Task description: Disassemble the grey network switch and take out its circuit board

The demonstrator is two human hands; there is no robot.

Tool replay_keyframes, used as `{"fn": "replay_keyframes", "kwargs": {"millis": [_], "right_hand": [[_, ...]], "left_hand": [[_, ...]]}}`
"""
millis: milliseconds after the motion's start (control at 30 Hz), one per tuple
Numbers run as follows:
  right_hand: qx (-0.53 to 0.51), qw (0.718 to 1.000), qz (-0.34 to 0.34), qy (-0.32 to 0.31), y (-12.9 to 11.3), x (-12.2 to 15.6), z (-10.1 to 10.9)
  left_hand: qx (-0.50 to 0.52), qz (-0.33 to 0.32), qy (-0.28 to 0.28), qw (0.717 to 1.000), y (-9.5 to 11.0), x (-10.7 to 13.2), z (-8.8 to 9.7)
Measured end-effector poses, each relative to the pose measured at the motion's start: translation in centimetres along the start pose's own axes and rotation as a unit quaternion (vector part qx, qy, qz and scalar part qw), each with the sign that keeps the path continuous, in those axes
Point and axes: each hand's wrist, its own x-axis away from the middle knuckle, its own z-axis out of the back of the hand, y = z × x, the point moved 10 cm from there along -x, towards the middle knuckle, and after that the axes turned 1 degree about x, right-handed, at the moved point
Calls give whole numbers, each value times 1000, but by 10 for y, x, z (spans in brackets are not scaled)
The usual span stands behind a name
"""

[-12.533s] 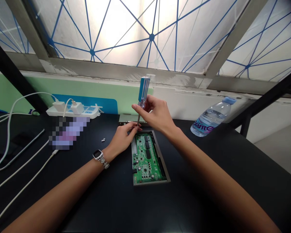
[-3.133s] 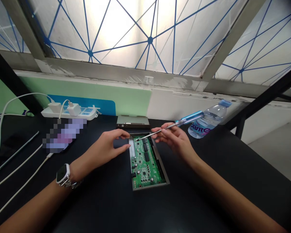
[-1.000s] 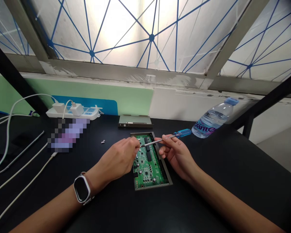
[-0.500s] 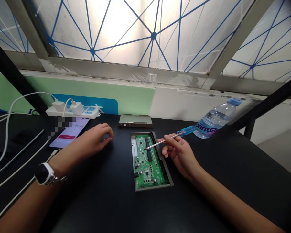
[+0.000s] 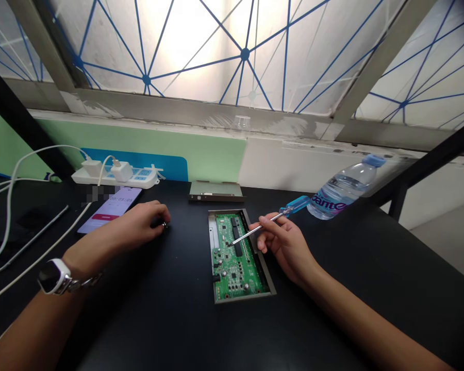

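Note:
My right hand grips a screwdriver by its long metal shaft. Its clear blue handle points up and away to the right, close to the bottle, and its tip is over the green circuit board. The board lies in a shallow metal casing on the black table. Over the table to the left of the casing, my left hand has its fingers curled together. Small shiny metal pieces show at its fingertips, too small to name surely.
A metal cover plate lies behind the board by the wall. A water bottle leans at the back right. On the left are a phone, a power strip with chargers, and white cables. A small clear cup stands on the sill.
My left hand has moved left and slightly down, and small shiny metal now shows at its fingertips. The screwdriver has tilted more steeply, its tip lower on the board and its handle higher.

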Motion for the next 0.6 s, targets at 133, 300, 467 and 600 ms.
{"fn": "replay_keyframes", "kwargs": {"millis": [133,300,467,600], "right_hand": [[4,1000,3,-4,0,-1,-1],[7,1000,3,-6,0,0,-2],[13,1000,4,-8,-1,1,-3],[16,1000,9,-11,-2,1,-3]], "left_hand": [[7,10,-6,1000,1,1,-3],[-19,-1,13,1000,3,-3,-9],[-21,-21,35,999,1,-5,-10],[-22,-12,27,999,-2,-8,-8]]}}
